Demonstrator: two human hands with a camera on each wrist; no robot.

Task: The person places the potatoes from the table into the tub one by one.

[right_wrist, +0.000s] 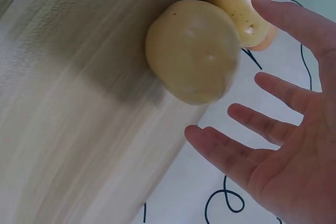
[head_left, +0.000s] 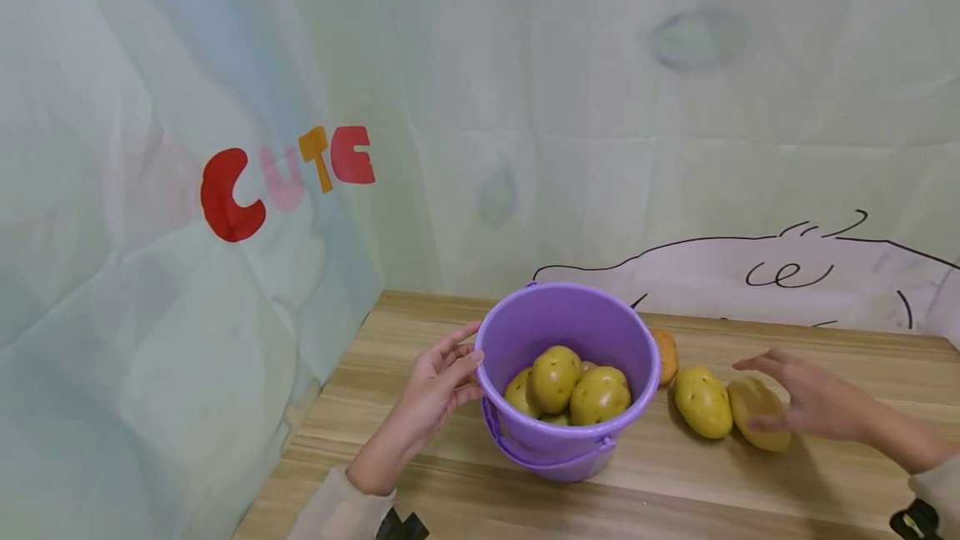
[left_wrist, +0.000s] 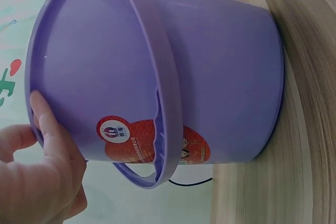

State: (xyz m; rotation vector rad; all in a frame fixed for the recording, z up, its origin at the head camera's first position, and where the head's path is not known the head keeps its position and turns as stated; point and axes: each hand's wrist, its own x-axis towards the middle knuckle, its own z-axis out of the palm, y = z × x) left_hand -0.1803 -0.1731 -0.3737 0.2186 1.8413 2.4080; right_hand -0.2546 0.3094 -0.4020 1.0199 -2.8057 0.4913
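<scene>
Wood bench (head_left: 712, 502) w/ purple bucket (head_left: 570, 319) upright nr its back L corner. L hand (head_left: 438, 377): fingers & thumb pinch bucket rim, L side. R hand (head_left: 813, 398): fingers spread wide, holding nothing, hovering by R-most potato (head_left: 761, 423); can't tell if thumb touches. That one lies against another potato (head_left: 702, 402), both R of bucket, nr bench's back edge. Several more potatoes (head_left: 555, 379) piled inside bucket. Small brown lump (head_left: 665, 357) part-hidden behind bucket.

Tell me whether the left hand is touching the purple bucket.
Touching. The left wrist view shows it: the left hand has its fingers right against the purple bucket, with no gap between them.
</scene>
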